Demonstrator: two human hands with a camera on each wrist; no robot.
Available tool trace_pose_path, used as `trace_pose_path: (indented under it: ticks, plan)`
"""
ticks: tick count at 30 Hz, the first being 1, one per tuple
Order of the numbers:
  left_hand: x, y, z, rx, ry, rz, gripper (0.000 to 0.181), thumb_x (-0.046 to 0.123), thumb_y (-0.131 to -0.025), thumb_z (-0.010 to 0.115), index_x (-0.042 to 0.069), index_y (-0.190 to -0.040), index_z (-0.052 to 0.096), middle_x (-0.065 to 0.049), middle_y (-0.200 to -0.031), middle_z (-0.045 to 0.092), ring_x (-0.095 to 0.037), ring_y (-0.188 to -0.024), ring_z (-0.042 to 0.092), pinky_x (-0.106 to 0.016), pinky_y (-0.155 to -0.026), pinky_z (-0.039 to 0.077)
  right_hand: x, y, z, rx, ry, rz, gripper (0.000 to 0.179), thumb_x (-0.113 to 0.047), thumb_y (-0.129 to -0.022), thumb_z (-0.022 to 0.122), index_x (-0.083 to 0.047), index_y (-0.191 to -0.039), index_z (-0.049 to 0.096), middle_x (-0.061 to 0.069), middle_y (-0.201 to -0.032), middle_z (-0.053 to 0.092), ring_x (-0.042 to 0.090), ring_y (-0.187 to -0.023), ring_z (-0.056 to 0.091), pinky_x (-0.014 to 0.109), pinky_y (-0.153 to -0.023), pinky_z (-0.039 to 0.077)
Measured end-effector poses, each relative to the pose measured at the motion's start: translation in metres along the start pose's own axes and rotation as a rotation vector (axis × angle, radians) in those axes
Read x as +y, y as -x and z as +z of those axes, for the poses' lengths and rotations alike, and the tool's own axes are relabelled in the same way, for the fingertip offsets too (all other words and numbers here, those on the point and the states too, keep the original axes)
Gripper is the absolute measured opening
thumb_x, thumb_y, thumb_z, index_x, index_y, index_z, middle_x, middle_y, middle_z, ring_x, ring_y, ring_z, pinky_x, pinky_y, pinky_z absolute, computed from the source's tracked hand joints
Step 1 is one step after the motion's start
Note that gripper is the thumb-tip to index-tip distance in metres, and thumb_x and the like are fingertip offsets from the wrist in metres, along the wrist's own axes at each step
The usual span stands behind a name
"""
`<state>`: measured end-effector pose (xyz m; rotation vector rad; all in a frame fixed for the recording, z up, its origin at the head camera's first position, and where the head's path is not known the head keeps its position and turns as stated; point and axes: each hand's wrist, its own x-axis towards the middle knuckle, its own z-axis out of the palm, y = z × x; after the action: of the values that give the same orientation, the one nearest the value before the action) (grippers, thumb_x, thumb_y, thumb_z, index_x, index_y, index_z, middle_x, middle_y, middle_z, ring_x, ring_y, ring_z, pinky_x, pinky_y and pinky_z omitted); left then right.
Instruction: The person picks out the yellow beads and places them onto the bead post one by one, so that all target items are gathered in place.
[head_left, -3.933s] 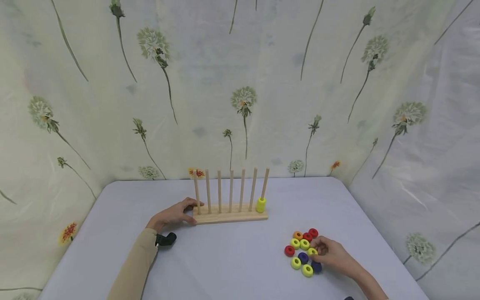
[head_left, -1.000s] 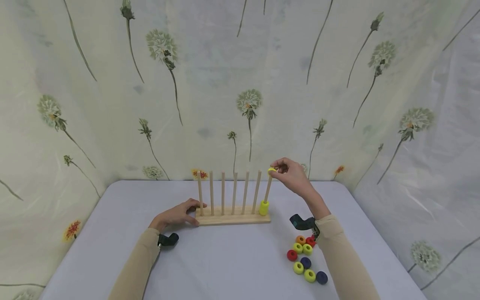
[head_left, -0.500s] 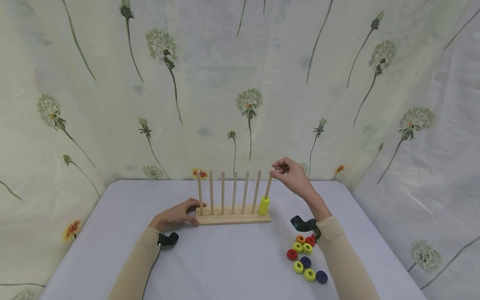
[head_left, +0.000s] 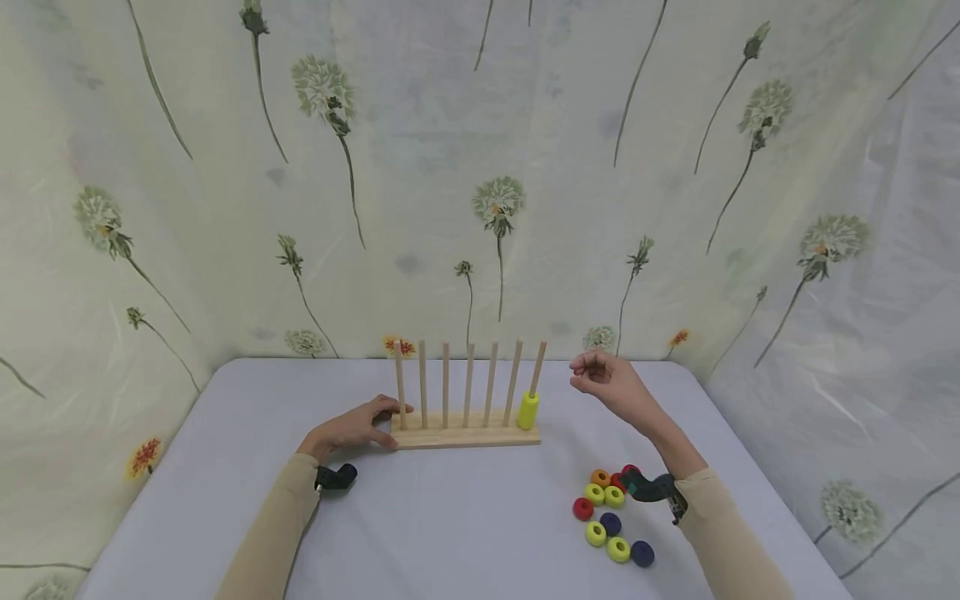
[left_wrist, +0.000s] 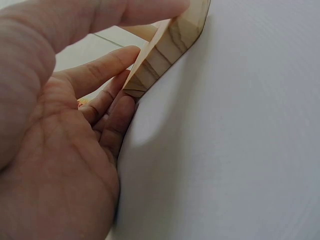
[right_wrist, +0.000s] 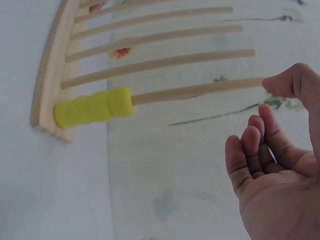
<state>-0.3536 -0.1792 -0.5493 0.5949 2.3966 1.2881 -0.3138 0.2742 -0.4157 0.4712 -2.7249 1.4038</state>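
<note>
A wooden peg stand (head_left: 465,437) with a row of upright pegs sits near the back of the table. My left hand (head_left: 352,429) grips its left end, thumb at the front edge and fingers behind; the left wrist view shows the end of the wooden base (left_wrist: 162,57) between them. Several yellow beads (head_left: 528,410) are stacked at the bottom of the rightmost peg (right_wrist: 200,91). To the right of that peg, my right hand (head_left: 618,392) hangs in the air with loosely bent fingers and nothing in them.
Loose beads lie on the table at the right: several yellow beads (head_left: 596,533), red beads (head_left: 582,509), two dark blue beads (head_left: 642,553) and an orange bead (head_left: 600,477). My right forearm passes beside them. A flower-printed curtain (head_left: 420,167) stands behind the table.
My right hand took a yellow bead from the pile to the rightmost peg and let it drop, making the stack taller. It has since moved right and down. My left hand keeps its grip.
</note>
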Motion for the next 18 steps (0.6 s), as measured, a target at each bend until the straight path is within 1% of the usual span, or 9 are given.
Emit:
trace_pose_path:
  ticks: [4,7,12,15,18]
  plan:
    - [0.002,0.001,0.000,-0.001,0.006,-0.006,0.065,0.027,-0.072,0.085,0.024,-0.131,0.057,-0.006,-0.134,0.043,-0.027,-0.128,0.041,-0.050,-0.108,0.029,0.017,0.018,-0.004,-0.026,0.005,0.017,0.030,-0.024,-0.091,0.068,-0.006,-0.112,0.057,0.010,-0.106,0.060,0.019,-0.093,0.060,0.021,-0.077,0.051]
    - [0.002,0.001,-0.001,-0.003,0.005,-0.001,0.065,0.028,-0.073,0.085,0.025,-0.132,0.057,-0.005,-0.133,0.044,-0.026,-0.125,0.041,-0.049,-0.106,0.029,0.032,0.031,-0.007,-0.051,-0.006,0.021,0.029,-0.023,-0.091,0.068,-0.006,-0.111,0.057,0.010,-0.105,0.060,0.016,-0.091,0.060,0.021,-0.077,0.052]
    - [0.000,0.000,0.000,-0.008,0.006,0.007,0.066,0.028,-0.072,0.085,0.024,-0.132,0.057,-0.006,-0.132,0.044,-0.026,-0.125,0.040,-0.049,-0.106,0.029,0.058,0.057,-0.008,-0.093,-0.023,0.040,0.028,-0.019,-0.090,0.068,-0.004,-0.110,0.057,0.011,-0.104,0.060,0.011,-0.088,0.059,0.022,-0.073,0.052]
    - [-0.001,-0.001,0.000,-0.009,0.003,0.013,0.066,0.027,-0.073,0.085,0.024,-0.132,0.056,-0.006,-0.133,0.043,-0.027,-0.127,0.040,-0.050,-0.107,0.029,0.073,0.074,-0.007,-0.099,-0.020,0.086,0.029,-0.016,-0.090,0.068,-0.001,-0.112,0.056,0.011,-0.103,0.060,0.010,-0.087,0.059,0.022,-0.073,0.053]
    - [-0.002,-0.001,0.000,-0.010,-0.003,0.015,0.066,0.028,-0.073,0.084,0.025,-0.132,0.056,-0.006,-0.133,0.043,-0.027,-0.128,0.039,-0.050,-0.107,0.028,0.088,0.087,-0.006,-0.097,-0.005,0.150,0.030,-0.014,-0.090,0.067,0.003,-0.112,0.055,0.011,-0.102,0.060,0.011,-0.086,0.059,0.021,-0.074,0.053]
